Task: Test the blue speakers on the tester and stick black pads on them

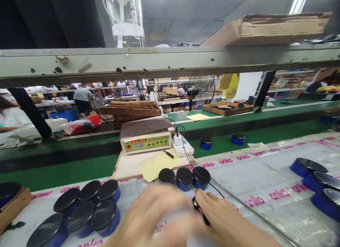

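Observation:
My left hand (156,218) is smeared by motion low in the middle of the view, its fingers curving to the right; whether it holds anything does not show. Close beside it, my right hand (220,215) has its fingers closed on a small black object (199,207), mostly hidden by the hand. Just beyond both hands stand three round blue pieces with glossy black tops (184,177). A thin black cable (190,158) runs from a white plug block (183,146) to behind my right hand. Several more black-topped blue pieces (91,204) cluster to the left.
A control box with red lights (146,142) sits on a board behind, with a yellow sheet (156,165) in front. More blue pieces (324,179) lie at right; two (206,143) rest on the green belt (92,169). A metal shelf beam (164,61) crosses above.

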Demonstrator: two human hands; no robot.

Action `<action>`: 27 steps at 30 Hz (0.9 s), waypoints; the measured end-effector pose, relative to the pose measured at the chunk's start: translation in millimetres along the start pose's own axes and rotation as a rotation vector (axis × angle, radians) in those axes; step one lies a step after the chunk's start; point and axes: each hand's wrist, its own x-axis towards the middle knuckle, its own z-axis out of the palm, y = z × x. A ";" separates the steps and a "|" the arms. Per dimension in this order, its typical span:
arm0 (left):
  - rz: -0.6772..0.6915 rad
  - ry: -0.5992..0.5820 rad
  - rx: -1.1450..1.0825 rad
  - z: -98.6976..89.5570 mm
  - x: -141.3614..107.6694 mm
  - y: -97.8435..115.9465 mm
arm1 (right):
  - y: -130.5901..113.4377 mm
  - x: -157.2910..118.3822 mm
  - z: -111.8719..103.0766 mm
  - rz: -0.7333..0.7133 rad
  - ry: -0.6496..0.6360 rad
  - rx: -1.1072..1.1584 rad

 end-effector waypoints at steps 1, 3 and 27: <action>-0.034 -0.069 -0.018 11.6 10.4 -7.7 | -0.6 2.4 1.6 -0.012 0.015 0.023; -0.175 -0.222 -0.068 36.6 25.9 -28.6 | -1.0 5.9 1.2 -0.022 0.046 0.074; -0.301 -0.463 -0.267 41.5 16.7 -30.1 | 7.4 13.2 -12.1 -0.061 0.128 0.040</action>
